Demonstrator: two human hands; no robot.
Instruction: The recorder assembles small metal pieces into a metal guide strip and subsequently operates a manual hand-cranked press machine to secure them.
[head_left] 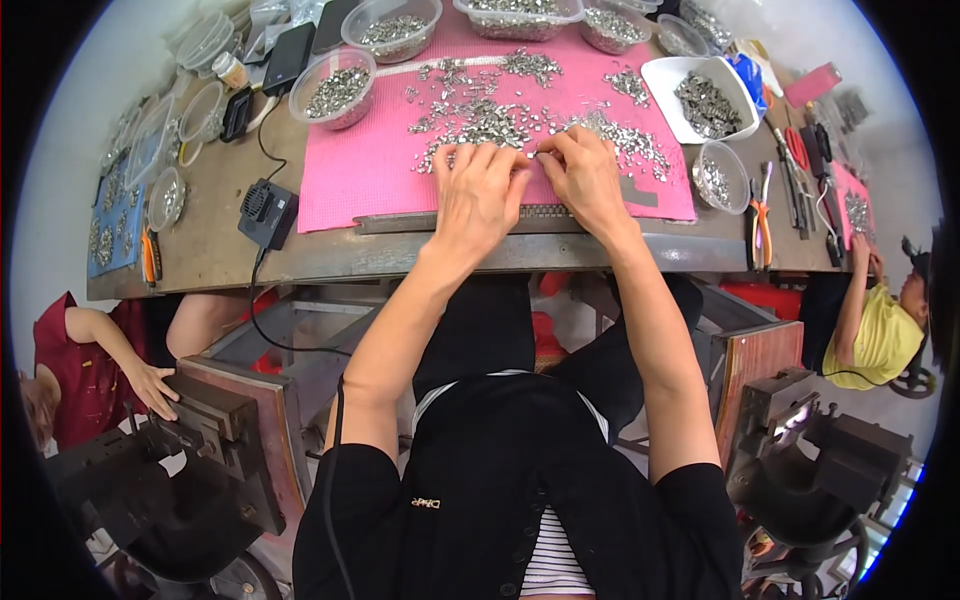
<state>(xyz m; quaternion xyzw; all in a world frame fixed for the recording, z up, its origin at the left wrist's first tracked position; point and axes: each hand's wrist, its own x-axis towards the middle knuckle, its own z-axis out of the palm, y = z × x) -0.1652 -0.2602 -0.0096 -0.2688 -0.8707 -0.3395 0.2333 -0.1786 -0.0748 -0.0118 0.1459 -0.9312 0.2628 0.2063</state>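
Observation:
Over the front part of a pink mat, both my hands are close together. My left hand has its fingers curled down, thumb near the index fingertip; whatever it grips is too small to name. The thumb and fingertips of my right hand pinch together at a tiny dark piece I cannot make out. Loose small shiny metal pieces lie heaped just beyond my fingers, with another spread of metal pieces to the right. Below my hands, a slotted metal bar runs along the table's front edge.
Plastic tubs of metal pieces stand around the mat, including a round tub and a white tray. A black power adapter sits left, orange-handled pliers right. Co-workers sit either side: a maroon sleeve, a yellow shirt.

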